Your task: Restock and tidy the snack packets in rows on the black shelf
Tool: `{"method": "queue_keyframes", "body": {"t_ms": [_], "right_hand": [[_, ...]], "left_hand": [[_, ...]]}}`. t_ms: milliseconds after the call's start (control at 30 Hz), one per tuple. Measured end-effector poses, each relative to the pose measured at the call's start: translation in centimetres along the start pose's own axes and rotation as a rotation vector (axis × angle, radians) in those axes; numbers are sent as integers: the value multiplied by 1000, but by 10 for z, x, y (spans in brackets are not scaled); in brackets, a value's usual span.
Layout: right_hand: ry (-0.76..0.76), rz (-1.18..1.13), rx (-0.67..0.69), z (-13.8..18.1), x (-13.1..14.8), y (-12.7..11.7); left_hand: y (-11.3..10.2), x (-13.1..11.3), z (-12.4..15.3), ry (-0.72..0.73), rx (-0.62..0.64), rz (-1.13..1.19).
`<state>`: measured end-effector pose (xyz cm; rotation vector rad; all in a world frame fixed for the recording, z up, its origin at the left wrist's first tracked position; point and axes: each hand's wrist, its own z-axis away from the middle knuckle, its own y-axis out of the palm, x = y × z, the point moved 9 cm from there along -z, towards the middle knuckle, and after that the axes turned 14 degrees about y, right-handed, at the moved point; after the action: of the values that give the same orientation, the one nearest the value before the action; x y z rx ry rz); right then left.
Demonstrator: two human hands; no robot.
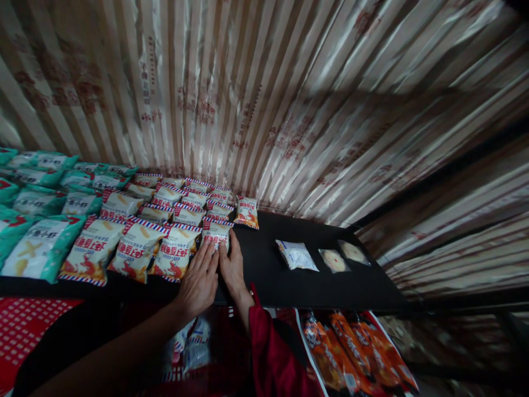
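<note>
- While both hands work at one white-and-red snack packet [216, 229], even, light pressure serves best; the pack looks puffed with air, so a hard push would probably dent it or strain its seams.
- The left hand [198, 281] lies over the packet's lower left, its fingers nearly straight and pressed together; such a flat touch suits nudging without creasing the film.
- The right hand [232, 268] is at the lower right edge, thumb apart from the fingers; whether they pinch the film I cannot tell.
- That packet is at the right end of the foremost packs on the black shelf [264, 275], close beside a neighbouring packet [175, 251] and in front of another [219, 212]. Squaring it calls for small moves, since a shove would likely jostle both.
- Its printed face should be left readable, with the striped top edge level, like the packs around it.
- A single packet [247, 213] stands farther back to the right; the right fingers do well to avoid brushing it.
- Bare shelf separates the hands from a white pouch [297, 255], leaving elbow room on that side.
</note>
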<state>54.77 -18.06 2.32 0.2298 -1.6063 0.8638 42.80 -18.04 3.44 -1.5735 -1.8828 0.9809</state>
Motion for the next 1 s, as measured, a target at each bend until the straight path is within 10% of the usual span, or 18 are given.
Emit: {"method": "queue_keyframes", "body": {"t_ms": [1000], "right_hand": [[90,-60,91,0,-9,8]], "left_hand": [[3,-4,1,8,27,-24]]}}
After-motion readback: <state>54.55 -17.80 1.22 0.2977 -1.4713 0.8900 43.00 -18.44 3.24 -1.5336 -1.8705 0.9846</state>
